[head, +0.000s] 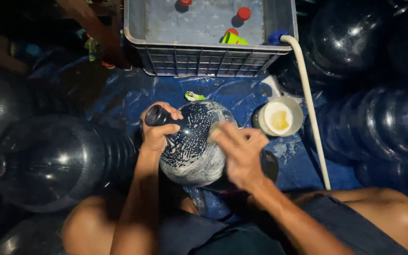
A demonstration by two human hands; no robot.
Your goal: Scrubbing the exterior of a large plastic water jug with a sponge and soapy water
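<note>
Soapy jug: large dark blue plastic water jug [192,144] streaked with white foam, lying tilted between the person's knees, neck pointing up-left.
Left hand [159,132]: grip clamped around the jug's dark neck, fingers wrapped just below the mouth.
Right hand [239,153]: blurred; fingers pressed on the jug's rounded shoulder over a pale scrubbing pad [216,128]; cannot tell how tightly the grip closes on it.
Floor: wet blue plastic sheet [242,94] under the jug.
Beside: round white tub of yellowish liquid [279,118], just right of the jug; white hose [310,108] running past it.
Around: more dark blue water jugs [57,160] left and right, in dim light.
Far: grey plastic crate [208,35] holding water, with red caps [243,13] floating in it.
</note>
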